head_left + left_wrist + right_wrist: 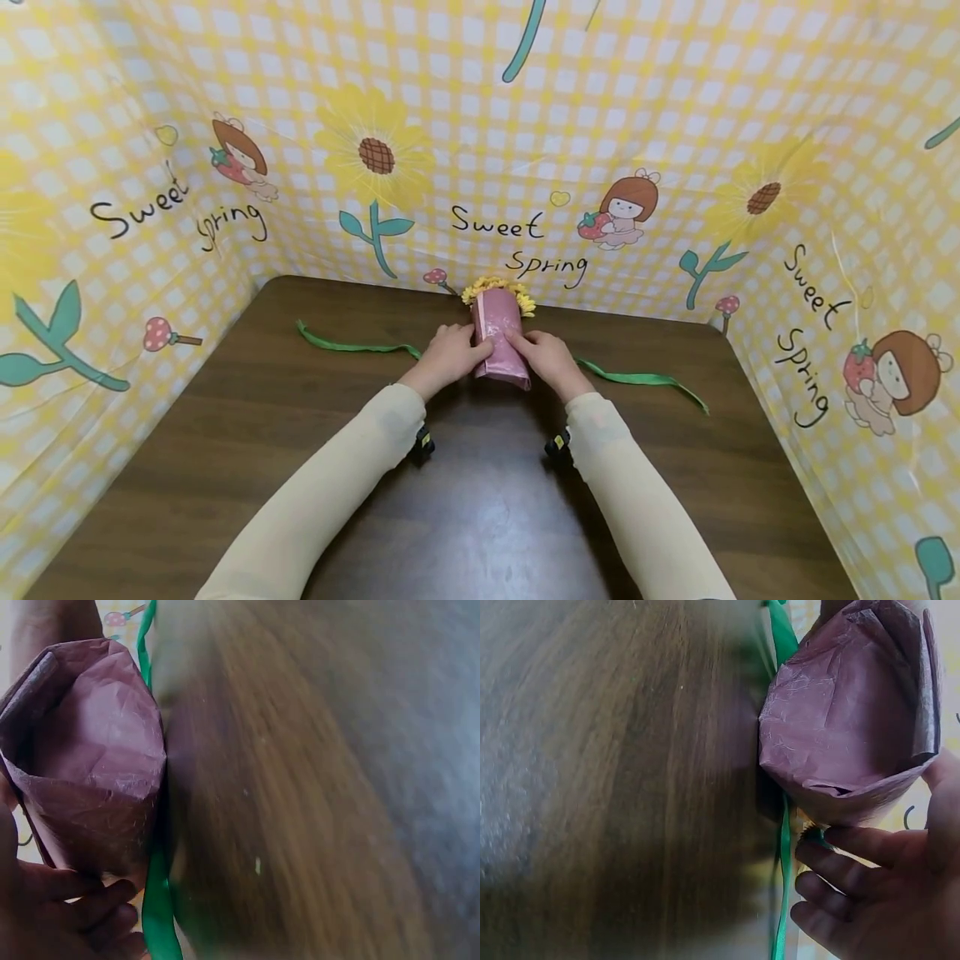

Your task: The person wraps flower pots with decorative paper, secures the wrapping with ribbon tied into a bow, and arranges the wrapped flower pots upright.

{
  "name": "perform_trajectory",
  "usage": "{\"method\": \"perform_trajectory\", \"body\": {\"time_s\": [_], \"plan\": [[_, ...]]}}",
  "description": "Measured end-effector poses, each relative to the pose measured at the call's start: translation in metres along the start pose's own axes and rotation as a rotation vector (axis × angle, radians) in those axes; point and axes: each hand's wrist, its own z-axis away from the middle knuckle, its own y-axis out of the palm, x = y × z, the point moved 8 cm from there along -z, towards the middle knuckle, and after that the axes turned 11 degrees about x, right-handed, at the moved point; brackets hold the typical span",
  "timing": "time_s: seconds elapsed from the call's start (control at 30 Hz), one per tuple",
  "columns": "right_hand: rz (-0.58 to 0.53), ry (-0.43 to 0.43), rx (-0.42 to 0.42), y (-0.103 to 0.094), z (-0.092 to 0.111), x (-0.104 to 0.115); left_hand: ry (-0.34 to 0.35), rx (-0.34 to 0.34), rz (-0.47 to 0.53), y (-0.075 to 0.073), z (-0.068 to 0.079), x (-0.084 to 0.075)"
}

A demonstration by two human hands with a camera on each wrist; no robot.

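Note:
A rolled pink paper wrap point(500, 329) lies near the back of the table, with yellow flowers point(527, 303) showing at its far end. My left hand point(448, 358) grips its left side, thumb on top. On the opposite side, my right hand point(552, 360) holds the roll, with its thumb also over the paper. Both wrist views look into the open, hollow near end of the paper. A green ribbon point(356, 345) stretches out to both sides, its middle hidden by the wrap and hands.
The dark wooden table point(480, 517) reaches back to a yellow checkered cloth wall point(480, 150), which also encloses the left and right sides. The flowers are close to the back wall.

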Motion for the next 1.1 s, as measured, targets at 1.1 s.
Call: {"method": "perform_trajectory", "body": {"time_s": [1.1], "plan": [[0.100,0.001,0.055,0.021,0.056,-0.008,-0.101,0.250,0.111,0.026,0.048,-0.019]]}}
